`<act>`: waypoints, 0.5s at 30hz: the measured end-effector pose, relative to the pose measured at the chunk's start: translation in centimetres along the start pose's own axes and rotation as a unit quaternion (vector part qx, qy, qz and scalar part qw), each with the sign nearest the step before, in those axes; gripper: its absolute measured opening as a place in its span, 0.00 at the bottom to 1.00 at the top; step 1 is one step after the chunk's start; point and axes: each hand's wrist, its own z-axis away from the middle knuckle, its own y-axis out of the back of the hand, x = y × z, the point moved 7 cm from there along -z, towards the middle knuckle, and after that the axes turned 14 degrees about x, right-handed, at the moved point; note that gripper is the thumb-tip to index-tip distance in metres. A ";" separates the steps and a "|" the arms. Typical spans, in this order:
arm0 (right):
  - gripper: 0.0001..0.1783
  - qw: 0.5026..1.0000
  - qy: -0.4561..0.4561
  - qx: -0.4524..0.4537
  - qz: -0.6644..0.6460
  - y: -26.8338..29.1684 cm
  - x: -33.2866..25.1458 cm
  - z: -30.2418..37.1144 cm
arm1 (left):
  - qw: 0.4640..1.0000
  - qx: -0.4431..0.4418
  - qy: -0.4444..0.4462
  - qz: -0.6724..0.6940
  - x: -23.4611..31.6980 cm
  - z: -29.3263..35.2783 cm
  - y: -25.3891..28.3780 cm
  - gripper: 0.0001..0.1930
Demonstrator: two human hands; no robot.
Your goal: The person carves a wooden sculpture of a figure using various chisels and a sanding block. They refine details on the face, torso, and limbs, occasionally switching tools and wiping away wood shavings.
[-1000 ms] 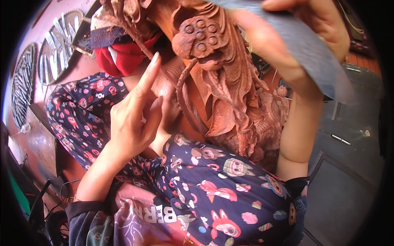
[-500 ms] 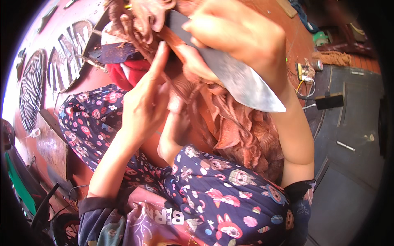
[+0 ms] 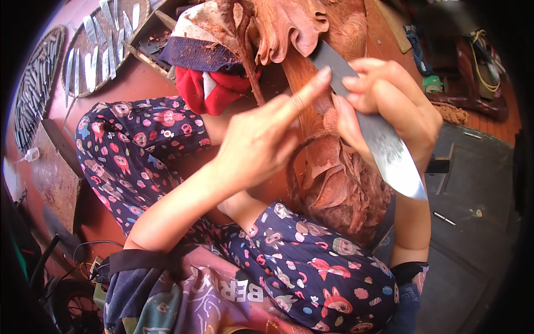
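Observation:
My right hand (image 3: 397, 103) grips a flat carving blade (image 3: 384, 142), fingers curled over it and thumb along its side. The blade's shiny pointed end slants to the lower right, and its dark end lies against the carved wood. My left hand (image 3: 258, 139) has its index finger stretched out to the blade's dark part. Its other fingers bend loosely, and I see nothing held in them. Beneath my hands lies a reddish-brown wood carving (image 3: 345, 189) with leaf-like folds, beside my bent leg. More curled carved wood (image 3: 289, 28) rises beyond my hands.
At the far left stand baskets of loose blades (image 3: 103, 64) and dark slim tools (image 3: 39, 89). A red, navy and cream cloth (image 3: 208, 72) with wood shavings lies beyond my knee. A dark panel (image 3: 473, 222) covers the floor at right, with a pen-like stick (image 3: 444, 219) on it.
The blade and my right hand have moved right and nearer to me. My left hand has shifted right, its index finger now at the blade. My view has shifted, showing more of the cloth.

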 end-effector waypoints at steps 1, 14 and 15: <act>0.14 0.999 -0.043 -0.027 -0.012 0.0 -0.1 -0.1 | 1.000 0.001 0.007 0.021 0.1 0.6 -0.1 0.44; 0.13 0.997 -0.055 -0.058 -0.011 0.6 -0.4 -3.1 | 0.997 -0.017 0.043 0.060 0.9 -0.6 0.2 0.44; 0.14 0.997 -0.067 -0.049 0.001 0.7 -0.2 -2.9 | 0.997 -0.032 0.052 0.039 0.9 -1.3 0.5 0.44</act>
